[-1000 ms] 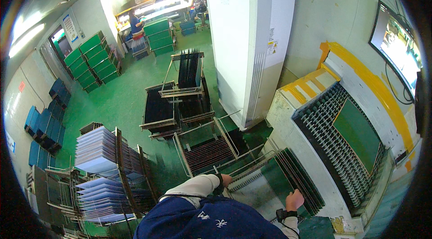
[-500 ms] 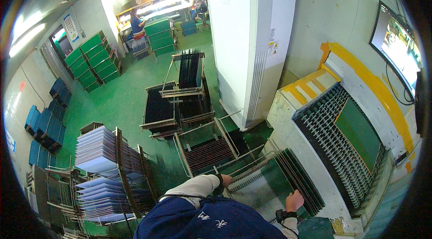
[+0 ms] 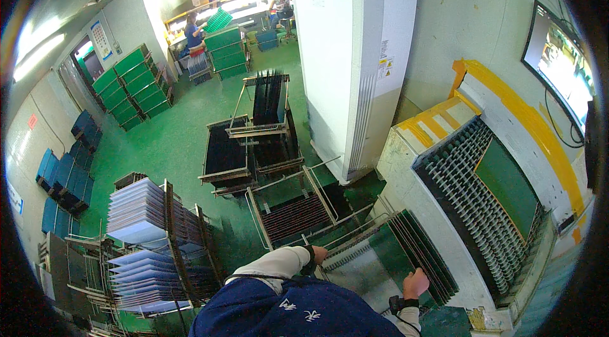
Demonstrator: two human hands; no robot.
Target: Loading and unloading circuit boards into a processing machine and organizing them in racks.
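Observation:
Right in front of me stands a slotted metal rack (image 3: 347,252), its right part filled with several thin dark green boards (image 3: 424,254) on edge. My left hand (image 3: 319,254) is at the rack's left rim, its fingers curled and partly hidden by the dark cuff. My right hand (image 3: 416,283) is closed beside the near edge of the boards, a black band at its wrist. Whether it pinches a board edge is too small to tell. Right of the rack, a green board (image 3: 507,188) lies flat on the machine's roller conveyor (image 3: 466,210).
Another slotted rack (image 3: 292,216) stands just beyond mine, with more dark racks (image 3: 227,150) behind it. To my left is a rack of white panels (image 3: 136,210). A tall white cabinet (image 3: 330,51) rises ahead; a screen (image 3: 558,70) hangs at right. People work at a far lit bench.
The green board on the rollers has shifted slightly right, toward the machine. In the distance, a person now holds up a green sheet. My hands have barely moved.

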